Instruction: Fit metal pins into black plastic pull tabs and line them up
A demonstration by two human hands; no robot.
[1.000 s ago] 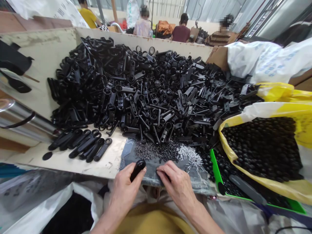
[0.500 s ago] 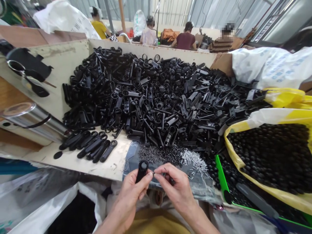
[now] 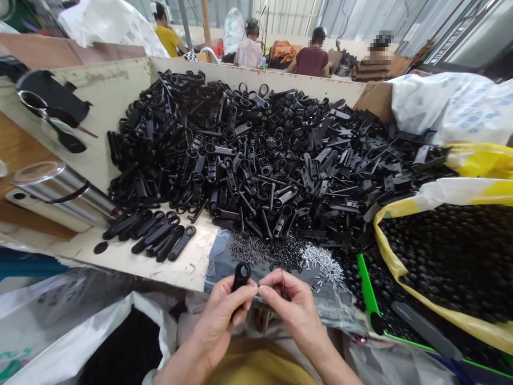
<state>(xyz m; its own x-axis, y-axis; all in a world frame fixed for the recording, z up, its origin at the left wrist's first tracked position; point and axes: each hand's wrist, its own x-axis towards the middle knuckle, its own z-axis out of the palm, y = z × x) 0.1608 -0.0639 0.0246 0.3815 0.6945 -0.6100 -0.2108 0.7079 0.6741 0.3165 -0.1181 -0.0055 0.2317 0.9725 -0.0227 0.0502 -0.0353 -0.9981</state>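
My left hand (image 3: pixel 224 305) is closed around a black plastic handle with a ring-shaped end (image 3: pixel 242 274), the ring pointing up and away from me. Close beside its thumb, my right hand (image 3: pixel 292 305) pinches with thumb and forefinger; whatever is at the fingertips is too small to name. Something dark shows under the curled fingers of the right hand, partly hidden. Just beyond the hands, small dark pins (image 3: pixel 250 250) and silver pins (image 3: pixel 323 263) lie in heaps on a denim cloth (image 3: pixel 224 267).
A large heap of black plastic parts (image 3: pixel 256 160) fills the bin. Several similar handles (image 3: pixel 160 235) lie at left by a steel flask (image 3: pixel 66 187). At right stand a yellow-rimmed sack (image 3: pixel 387 240) of black balls and a green-edged tray (image 3: pixel 367 289). Several people sit beyond.
The view has shifted slightly, so the whole scene sits a little differently. Both hands stay together over the cloth's near edge, the handle still in the left one.
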